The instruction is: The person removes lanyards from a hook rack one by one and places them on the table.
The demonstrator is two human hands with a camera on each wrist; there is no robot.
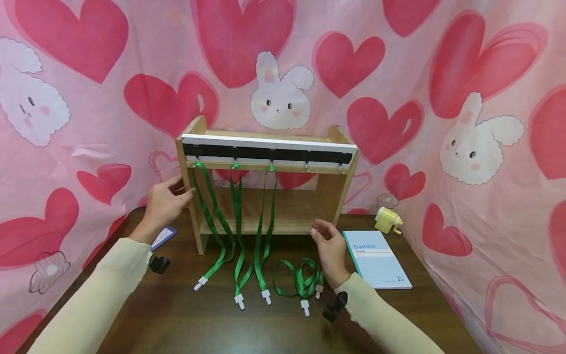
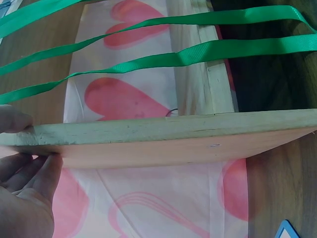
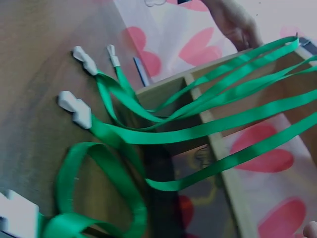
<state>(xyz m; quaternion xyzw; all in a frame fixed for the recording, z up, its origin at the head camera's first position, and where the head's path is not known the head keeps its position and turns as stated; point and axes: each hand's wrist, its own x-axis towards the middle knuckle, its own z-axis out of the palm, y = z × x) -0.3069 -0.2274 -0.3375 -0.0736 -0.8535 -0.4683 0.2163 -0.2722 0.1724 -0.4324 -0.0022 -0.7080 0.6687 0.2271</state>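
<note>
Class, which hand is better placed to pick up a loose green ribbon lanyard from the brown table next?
Probably the right hand: empty, beside the loose green ribbon lanyards, nearer the two vacant silver hooks. The left hand grips the pale wooden rack's left upright.

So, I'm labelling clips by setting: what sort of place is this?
Possibly a staged tabletop corner: pink heart-patterned sheeting hangs behind a dark-brown table bearing a pale wooden rack hung with green ribbon lanyards.

A brown table (image 1: pixel 212 327) carries a wooden shelf (image 1: pixel 292 201). Around it lie coiled green lanyards (image 1: pixel 304 291), a notebook (image 1: pixel 378 268), a yellow cranked device (image 1: pixel 387 221) and a blue-edged card (image 1: pixel 162 238).
</note>
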